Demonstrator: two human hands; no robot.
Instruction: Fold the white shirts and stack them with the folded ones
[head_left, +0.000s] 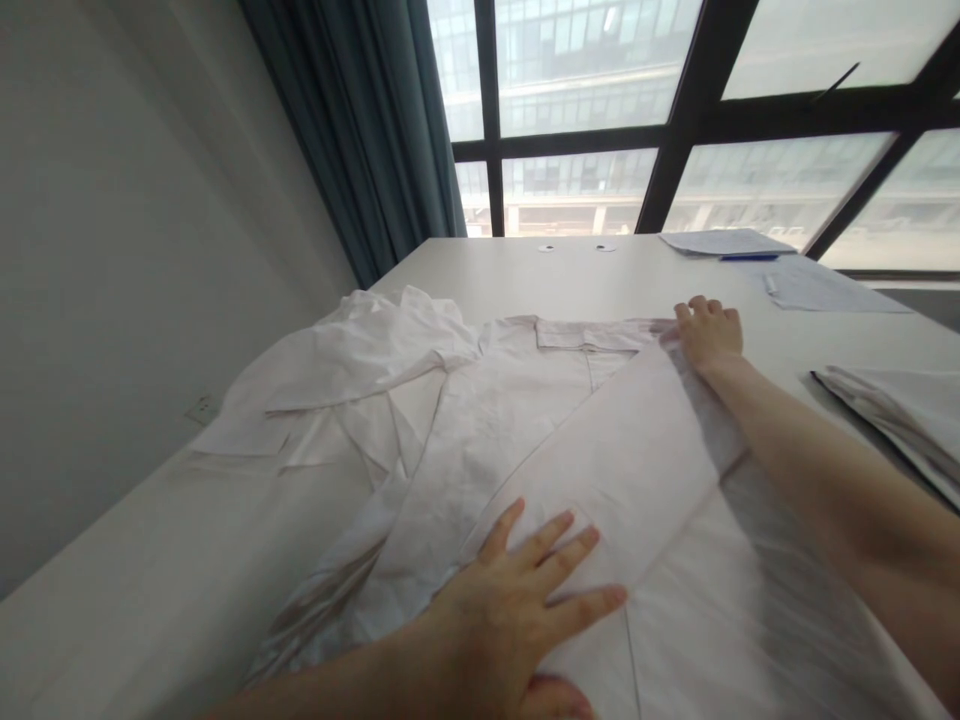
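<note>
A white long-sleeved garment (487, 420), like a shirt or coat, lies spread over the table, its near part running out of view at the bottom. One sleeve (360, 350) is bunched and wrinkled on the left. Another sleeve-like panel (600, 450) lies folded diagonally across the right side. My left hand (525, 600) rests palm down on the cloth near the bottom, fingers spread. At the garment's far right corner, my right hand (709, 335) has its fingers curled over the fabric; the fingertips are partly hidden.
Underneath is a white table (480, 265) reaching to the window. Paper sheets (832, 285) and a blue pen (750, 257) lie at the far right. A white folded item with a dark edge (900, 410) sits on the right. A wall with a socket (202, 408) borders the left; a blue curtain (367, 120) hangs behind.
</note>
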